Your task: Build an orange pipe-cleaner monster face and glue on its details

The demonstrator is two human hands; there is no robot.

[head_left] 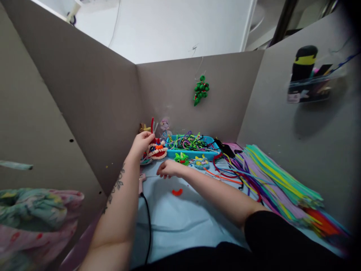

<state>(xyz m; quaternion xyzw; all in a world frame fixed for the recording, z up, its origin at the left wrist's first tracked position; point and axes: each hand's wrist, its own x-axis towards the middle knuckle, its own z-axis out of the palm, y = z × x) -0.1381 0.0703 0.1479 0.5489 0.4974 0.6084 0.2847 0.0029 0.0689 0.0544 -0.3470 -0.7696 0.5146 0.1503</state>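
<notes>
In the head view, the fingertips of the left hand (pixel 141 143) are pressed together, and what looks like a short red pipe-cleaner piece (pixel 152 125) seems to be pinched by its bottom end. It is held up to the left of the blue tray (pixel 194 154). The fuzzy lion head (pixel 158 150) is seen just left of that tray too, partly hidden by the left hand. The right hand (pixel 170 168) is held in front of the tray's left end, with its fingers bent down; whether anything is pinched there cannot be told. A pink glue gun (pixel 141 183) is placed in front and to the left of the tray, and a curved orange-red piece (pixel 177 192) is left lying in front of it. A green fuzzy head (pixel 181 159) is set close to the tray's front.

The step in hand seems to be the holding of the small red piece near the lion head. For the next move, a steady pinch is called for, with the lion head kept from being bumped.
</notes>
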